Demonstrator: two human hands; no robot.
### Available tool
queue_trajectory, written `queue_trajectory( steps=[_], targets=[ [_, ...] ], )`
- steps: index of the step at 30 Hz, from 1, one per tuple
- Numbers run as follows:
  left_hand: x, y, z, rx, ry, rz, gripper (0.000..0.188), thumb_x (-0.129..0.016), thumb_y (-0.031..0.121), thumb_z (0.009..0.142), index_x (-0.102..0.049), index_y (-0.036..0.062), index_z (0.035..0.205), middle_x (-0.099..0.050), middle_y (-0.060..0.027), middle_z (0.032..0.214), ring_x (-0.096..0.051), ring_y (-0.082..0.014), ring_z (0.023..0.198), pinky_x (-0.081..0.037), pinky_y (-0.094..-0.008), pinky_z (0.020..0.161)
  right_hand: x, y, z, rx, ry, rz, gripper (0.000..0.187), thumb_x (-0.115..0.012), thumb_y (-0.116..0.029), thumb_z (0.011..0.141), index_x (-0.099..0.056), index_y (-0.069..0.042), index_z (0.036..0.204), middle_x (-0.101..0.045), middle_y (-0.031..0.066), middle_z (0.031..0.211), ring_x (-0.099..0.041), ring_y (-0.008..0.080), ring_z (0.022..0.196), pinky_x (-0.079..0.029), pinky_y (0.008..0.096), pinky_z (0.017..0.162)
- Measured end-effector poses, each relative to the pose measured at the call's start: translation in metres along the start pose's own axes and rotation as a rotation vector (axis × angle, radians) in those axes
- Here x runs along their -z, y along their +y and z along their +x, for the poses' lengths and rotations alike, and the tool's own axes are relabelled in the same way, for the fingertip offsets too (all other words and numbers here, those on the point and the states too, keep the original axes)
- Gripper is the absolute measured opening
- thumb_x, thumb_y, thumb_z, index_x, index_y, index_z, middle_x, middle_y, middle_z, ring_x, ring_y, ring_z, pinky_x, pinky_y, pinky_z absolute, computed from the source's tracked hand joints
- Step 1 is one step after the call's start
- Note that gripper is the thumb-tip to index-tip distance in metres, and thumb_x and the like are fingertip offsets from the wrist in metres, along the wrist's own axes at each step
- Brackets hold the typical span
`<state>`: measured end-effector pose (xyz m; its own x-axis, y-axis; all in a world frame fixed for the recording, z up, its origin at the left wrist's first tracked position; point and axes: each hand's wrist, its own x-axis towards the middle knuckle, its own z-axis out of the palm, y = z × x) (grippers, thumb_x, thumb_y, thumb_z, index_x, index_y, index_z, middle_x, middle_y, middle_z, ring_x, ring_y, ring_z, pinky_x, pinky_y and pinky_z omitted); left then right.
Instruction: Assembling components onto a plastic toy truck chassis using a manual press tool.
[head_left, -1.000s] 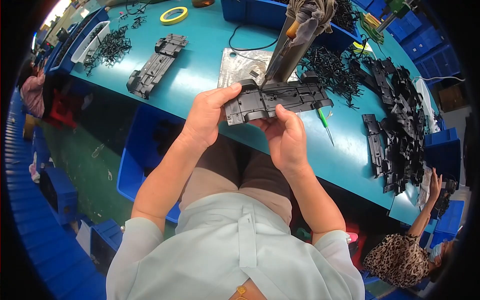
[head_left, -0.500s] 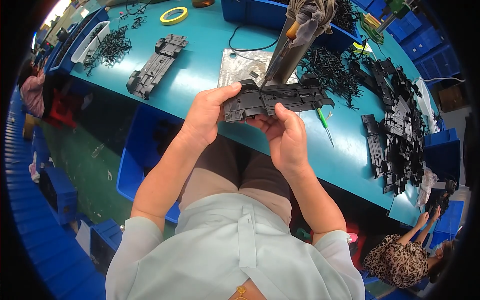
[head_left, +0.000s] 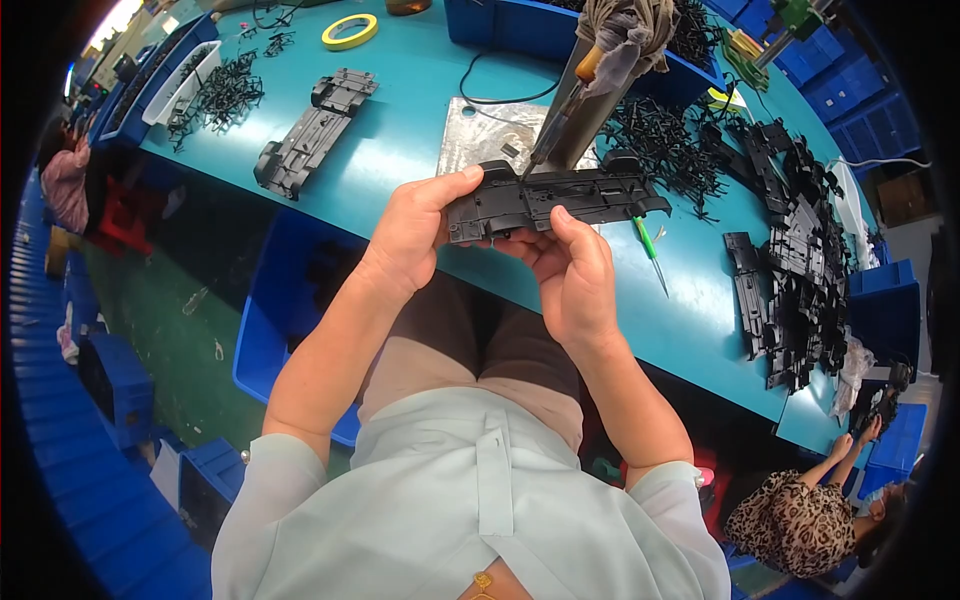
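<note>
Both hands hold a black plastic toy-car chassis (head_left: 575,198) level above the front part of the bench. My left hand (head_left: 408,235) is closed on its left end, thumb on top. My right hand (head_left: 580,275) grips the near edge around the middle, its thumb on top and the other fingers partly hidden underneath. A thin rod-like tool (head_left: 560,118) slants down by a metal post (head_left: 585,130) wrapped in cloth; its tip meets or nearly meets the chassis between the hands. Beneath and behind lies a scuffed metal plate (head_left: 468,135).
Another chassis (head_left: 315,135) lies to the left. A green-handled screwdriver (head_left: 646,240) rests right of my hands. Small black parts (head_left: 660,150) and a pile of chassis (head_left: 800,250) cover the right side. Yellow tape (head_left: 350,32) and a blue bin (head_left: 515,35) sit behind. Co-workers flank the bench.
The chassis has tilted very slightly in my hands, its right end shifting a little to the right. My grip looks the same.
</note>
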<state>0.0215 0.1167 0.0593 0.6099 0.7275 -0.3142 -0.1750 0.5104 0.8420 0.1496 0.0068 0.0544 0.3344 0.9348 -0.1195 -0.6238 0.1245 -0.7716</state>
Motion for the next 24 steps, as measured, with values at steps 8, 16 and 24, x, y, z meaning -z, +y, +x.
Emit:
queue_trajectory(
  steps=[8, 16, 24],
  targets=[
    [0.0015, 0.0003, 0.0009, 0.013, -0.001, -0.003, 0.03, -0.059, 0.027, 0.088, -0.066, -0.001, 0.096, -0.067, -0.0083, 0.082, -0.062, -0.0157, 0.069, -0.049, -0.0288, 0.06, 0.0022, 0.0022, 0.0013, 0.004, -0.015, -0.025, 0.03, -0.044, -0.023, 0.095, -0.061, 0.001, 0.1, -0.065, 0.0101, 0.092, -0.061, 0.0195, 0.084, -0.051, 0.0376, 0.083],
    [0.0036, -0.0019, 0.003, 0.004, -0.024, 0.003, 0.034, -0.056, 0.03, 0.091, -0.064, -0.0018, 0.102, -0.067, -0.0094, 0.086, -0.063, -0.016, 0.071, -0.05, -0.0288, 0.061, 0.0042, 0.0032, 0.0019, -0.003, 0.022, -0.005, 0.032, -0.048, -0.024, 0.094, -0.064, 0.004, 0.095, -0.065, 0.0108, 0.09, -0.062, 0.0186, 0.083, -0.05, 0.0346, 0.082],
    [0.0069, -0.0034, 0.0034, -0.074, -0.032, -0.031, 0.032, -0.06, 0.023, 0.089, -0.063, -0.006, 0.101, -0.066, -0.0104, 0.092, -0.065, -0.0144, 0.08, -0.053, -0.0263, 0.071, 0.0081, 0.0055, 0.0018, -0.034, -0.024, 0.046, 0.029, -0.049, -0.023, 0.095, -0.06, 0.004, 0.103, -0.065, 0.0124, 0.098, -0.064, 0.0204, 0.09, -0.051, 0.0354, 0.085]
  ],
)
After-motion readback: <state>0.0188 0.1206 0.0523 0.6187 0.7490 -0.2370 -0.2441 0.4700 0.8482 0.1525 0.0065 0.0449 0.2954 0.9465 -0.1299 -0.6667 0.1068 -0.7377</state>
